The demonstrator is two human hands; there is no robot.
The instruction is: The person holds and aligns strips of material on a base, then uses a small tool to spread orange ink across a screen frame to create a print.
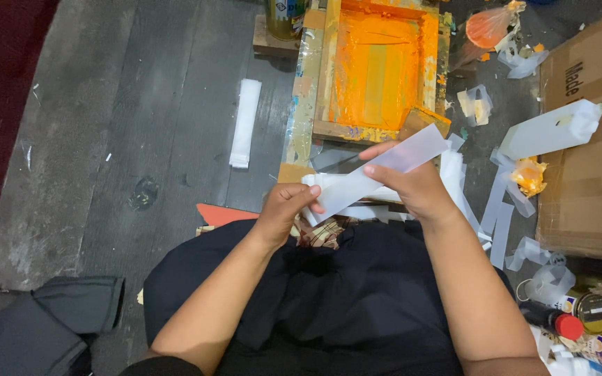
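Note:
My left hand pinches the near end of a long white paper strip. My right hand grips the same strip further along, thumb on top, and the strip's far end sticks up toward the right. Under the hands lies a small stack of similar white strips. Just beyond them sits a wooden printing frame smeared with orange ink. My dark-clothed lap fills the lower middle of the head view.
A folded white strip bundle lies on the grey floor at left. A cardboard box with a white bottle on it stands at right. Cans and a red-capped bottle crowd the lower right. Loose tape scraps litter the floor.

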